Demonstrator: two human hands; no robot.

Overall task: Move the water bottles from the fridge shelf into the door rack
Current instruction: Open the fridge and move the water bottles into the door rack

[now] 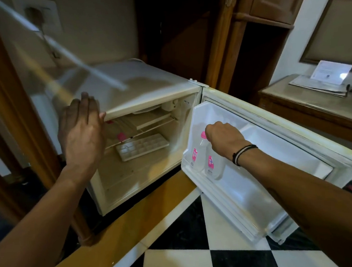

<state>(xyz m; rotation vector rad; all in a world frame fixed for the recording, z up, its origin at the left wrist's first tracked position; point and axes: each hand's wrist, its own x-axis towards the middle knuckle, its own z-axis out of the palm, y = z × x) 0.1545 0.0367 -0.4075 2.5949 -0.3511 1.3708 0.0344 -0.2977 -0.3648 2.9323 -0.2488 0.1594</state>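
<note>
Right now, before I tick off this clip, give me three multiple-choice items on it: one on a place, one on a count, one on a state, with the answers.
1. Where does the ice tray lie?
A. inside the fridge under the wire shelf
B. in the door rack
C. on top of the fridge

2. How many water bottles stand in the door rack?
A. none
B. two
C. four

3. What is the right hand doing?
A. hanging free above the floor
B. closed over the top of a bottle in the rack
C. pressing the door shut

Answers:
1 A, the white tray sits in the fridge's lower space.
2 B, two clear bottles with pink labels stand side by side there.
3 B, its fingers curl over the nearer bottle's top, while the left hand is open flat at the fridge's top edge.
</note>
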